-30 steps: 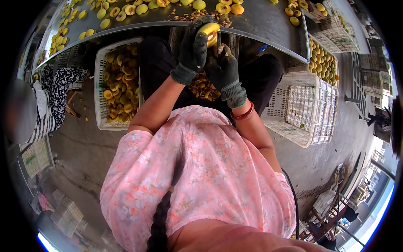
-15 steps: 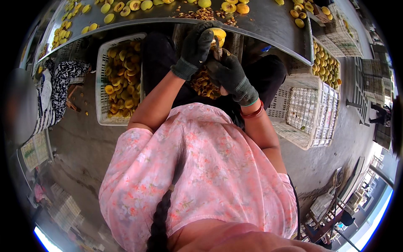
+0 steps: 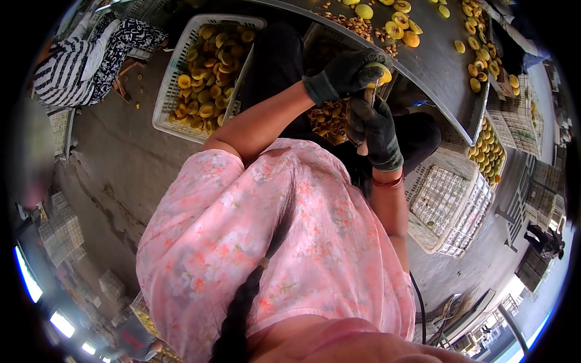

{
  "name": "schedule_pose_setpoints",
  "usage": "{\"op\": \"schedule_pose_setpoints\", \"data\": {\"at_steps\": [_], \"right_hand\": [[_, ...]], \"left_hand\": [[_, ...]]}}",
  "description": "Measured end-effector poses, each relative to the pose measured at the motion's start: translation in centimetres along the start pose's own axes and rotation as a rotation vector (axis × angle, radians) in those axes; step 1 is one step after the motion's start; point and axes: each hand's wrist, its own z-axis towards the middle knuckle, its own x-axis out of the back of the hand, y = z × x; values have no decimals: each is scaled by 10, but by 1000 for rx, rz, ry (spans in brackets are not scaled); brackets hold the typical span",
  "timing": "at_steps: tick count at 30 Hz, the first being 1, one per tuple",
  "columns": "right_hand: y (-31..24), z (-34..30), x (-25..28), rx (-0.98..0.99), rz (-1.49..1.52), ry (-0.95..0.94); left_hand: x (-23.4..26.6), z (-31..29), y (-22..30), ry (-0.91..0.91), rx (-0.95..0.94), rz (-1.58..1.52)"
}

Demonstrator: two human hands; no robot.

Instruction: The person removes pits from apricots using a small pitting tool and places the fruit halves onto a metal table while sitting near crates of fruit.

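Observation:
My left hand [image 3: 353, 74], in a dark glove, is closed around a yellow peach [image 3: 385, 74] just in front of the metal table's edge. Only part of the fruit shows past the fingers. Just below it, my right hand [image 3: 380, 126], gloved as well, grips a wooden-handled tool [image 3: 363, 147]. The handle's end sticks out under the fist, and the tool's upper end meets the fruit; its tip is hidden. Beneath my hands, between my knees, lie yellow peach scraps [image 3: 330, 120] in a container.
The metal table [image 3: 426, 63] carries halved peaches [image 3: 397, 25] and a pile of brown pits [image 3: 357, 25]. A white crate [image 3: 162, 103] of peach halves stands at my left. On my right are a white crate [image 3: 445, 193] and one full of peaches [image 3: 488, 151]. Another person [image 3: 66, 78] is at far left.
The view has turned, so the table now slants down to the right. Both hands stay together at the fruit; the tool's wooden handle shows more below my right hand.

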Motion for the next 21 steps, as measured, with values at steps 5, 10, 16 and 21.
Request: {"op": "schedule_pose_setpoints", "data": {"at_steps": [5,10,16,21], "right_hand": [[2,0,4,-71,68,-119],[12,10,23,-132,242,-278],[13,18,4,-31,31,-141],[27,29,0,224,-591,-21]], "left_hand": [[7,-4,-4,-135,91,-173],[14,-10,-4,-216,261,-308],[5,-15,5,172,526,-563],[27,-15,-8,386,966,-1012]]}}
